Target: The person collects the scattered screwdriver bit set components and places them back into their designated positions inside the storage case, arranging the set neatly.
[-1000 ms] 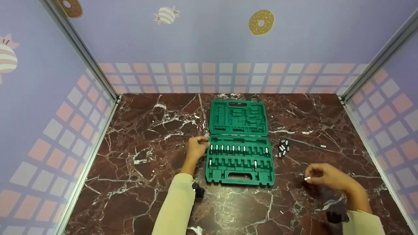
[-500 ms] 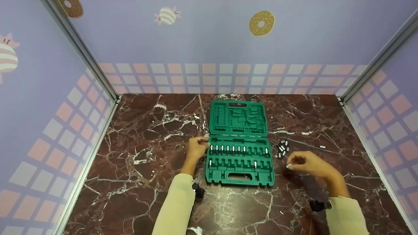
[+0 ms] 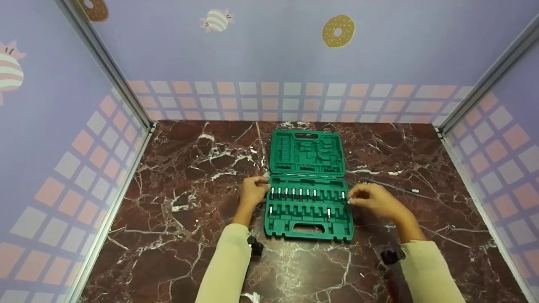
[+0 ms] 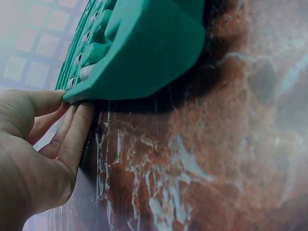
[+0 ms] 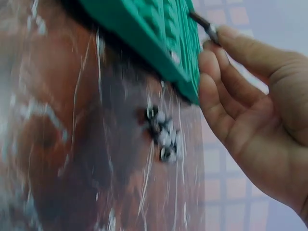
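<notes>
A green plastic tool case (image 3: 278, 226) lies opened flat on the marbled table, its lid (image 3: 286, 147) pointing away. Several bit sockets (image 3: 300, 193) stand in its upper row, and a few more sit elsewhere in the slots. My left hand (image 3: 253, 191) grips the case's left edge; in the left wrist view the thumb is on the rim and the fingers are against the side below. Between thumb and fingertips, my right hand (image 3: 374, 200) pinches a bit socket (image 5: 206, 25), dark shaft outward, by the case's right edge. In the head view that socket is mostly hidden.
Loose bit sockets (image 5: 163, 134) lie heaped on the table beside the case's right side, covered by the right hand in the head view. A single small silver-tipped piece (image 3: 414, 191) lies farther right. Patterned panels (image 3: 269, 101) enclose the table's back and sides.
My right hand has travelled left and away from me with the bit socket, from the table at right to the case's right edge. The left hand and the case have stayed put.
</notes>
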Action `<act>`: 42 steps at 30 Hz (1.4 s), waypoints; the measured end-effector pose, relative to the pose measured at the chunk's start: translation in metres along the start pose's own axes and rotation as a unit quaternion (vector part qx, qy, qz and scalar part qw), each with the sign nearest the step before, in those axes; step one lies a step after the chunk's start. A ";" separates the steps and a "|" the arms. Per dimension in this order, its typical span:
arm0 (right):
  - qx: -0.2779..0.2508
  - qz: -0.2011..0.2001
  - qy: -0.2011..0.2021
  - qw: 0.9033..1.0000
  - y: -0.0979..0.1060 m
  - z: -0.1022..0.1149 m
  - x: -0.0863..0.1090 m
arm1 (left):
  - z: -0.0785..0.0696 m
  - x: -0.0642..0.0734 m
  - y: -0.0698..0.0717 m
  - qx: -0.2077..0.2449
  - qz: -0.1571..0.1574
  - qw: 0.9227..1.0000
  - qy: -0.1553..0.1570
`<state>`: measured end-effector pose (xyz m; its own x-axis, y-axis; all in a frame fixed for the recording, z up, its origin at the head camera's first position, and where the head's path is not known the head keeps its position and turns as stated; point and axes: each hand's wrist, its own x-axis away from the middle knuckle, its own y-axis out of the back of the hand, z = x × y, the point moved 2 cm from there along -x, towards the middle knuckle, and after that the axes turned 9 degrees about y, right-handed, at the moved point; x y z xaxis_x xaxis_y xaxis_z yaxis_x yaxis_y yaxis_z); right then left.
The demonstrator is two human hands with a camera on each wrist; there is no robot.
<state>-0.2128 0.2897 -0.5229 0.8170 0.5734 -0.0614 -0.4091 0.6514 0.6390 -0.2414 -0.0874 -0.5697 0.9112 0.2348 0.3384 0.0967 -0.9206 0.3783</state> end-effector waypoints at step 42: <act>0.150 0.022 -0.029 0.988 -0.048 0.014 -0.083 | 0.000 0.000 -0.001 -0.007 -0.007 1.000 -0.011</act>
<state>-0.2559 0.2041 -0.5378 0.8266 0.5627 0.0106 -0.3134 0.4446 0.8391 -0.2412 -0.0867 -0.5701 0.9188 0.2403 0.3132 0.1044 -0.9130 0.3943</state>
